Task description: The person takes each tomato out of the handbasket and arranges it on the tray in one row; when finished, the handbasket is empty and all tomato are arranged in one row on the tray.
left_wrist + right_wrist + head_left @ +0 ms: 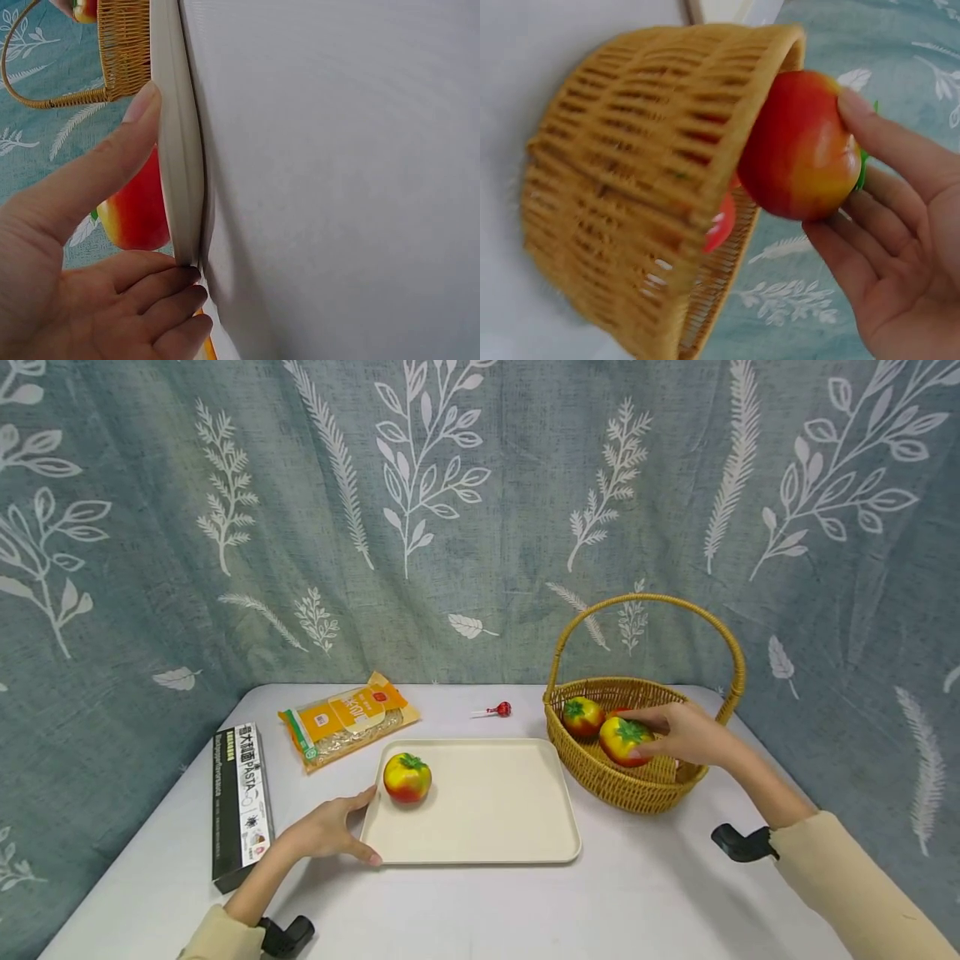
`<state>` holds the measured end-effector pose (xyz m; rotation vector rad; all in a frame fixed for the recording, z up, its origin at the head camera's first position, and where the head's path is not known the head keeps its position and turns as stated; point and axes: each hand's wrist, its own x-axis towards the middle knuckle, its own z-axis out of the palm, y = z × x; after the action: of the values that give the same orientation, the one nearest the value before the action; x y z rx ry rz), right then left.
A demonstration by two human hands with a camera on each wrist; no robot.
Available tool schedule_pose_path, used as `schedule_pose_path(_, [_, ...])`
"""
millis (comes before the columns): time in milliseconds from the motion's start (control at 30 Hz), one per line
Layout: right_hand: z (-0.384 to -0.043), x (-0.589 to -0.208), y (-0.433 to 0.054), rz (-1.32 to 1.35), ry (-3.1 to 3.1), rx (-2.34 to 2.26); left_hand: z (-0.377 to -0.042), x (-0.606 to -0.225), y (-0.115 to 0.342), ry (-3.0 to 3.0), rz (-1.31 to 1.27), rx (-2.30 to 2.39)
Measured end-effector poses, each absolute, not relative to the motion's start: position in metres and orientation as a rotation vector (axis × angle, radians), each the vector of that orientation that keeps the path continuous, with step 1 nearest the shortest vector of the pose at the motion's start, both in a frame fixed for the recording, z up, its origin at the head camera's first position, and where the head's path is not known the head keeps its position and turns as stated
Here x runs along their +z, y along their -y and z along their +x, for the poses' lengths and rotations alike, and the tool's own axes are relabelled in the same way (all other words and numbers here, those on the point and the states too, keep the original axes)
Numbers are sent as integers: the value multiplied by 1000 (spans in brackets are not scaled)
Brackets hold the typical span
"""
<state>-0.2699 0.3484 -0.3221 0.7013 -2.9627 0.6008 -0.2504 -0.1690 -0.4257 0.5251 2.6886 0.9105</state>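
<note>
A red-and-yellow tomato [626, 741] with a green leafy top is held in my right hand [688, 735], thumb on one side and fingers on the other. It is at the rim of the wicker basket [630, 793]; in the right wrist view the tomato [802, 150] sticks out past the rim. Another tomato [582, 717] lies inside the basket, and a red item behind is mostly hidden. My left hand [330, 828], thumb and fingers spread, touches the cream tray [487, 802] around its near left corner. On that tray's left part stands one tomato [407, 778].
An orange bag of grain-like food [348, 720] lies behind the tray at left. A black-and-white pasta box [242, 806] lies at the table's left side. A red lollipop [501, 709] is behind the tray. The basket's tall handle [651, 597] arches over it. A patterned curtain surrounds the table.
</note>
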Motion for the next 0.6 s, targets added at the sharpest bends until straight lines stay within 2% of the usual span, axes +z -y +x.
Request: schedule_pose_path(600, [-257,-313,-304,610,2870,660,-253,-427,170,-2691,508,902])
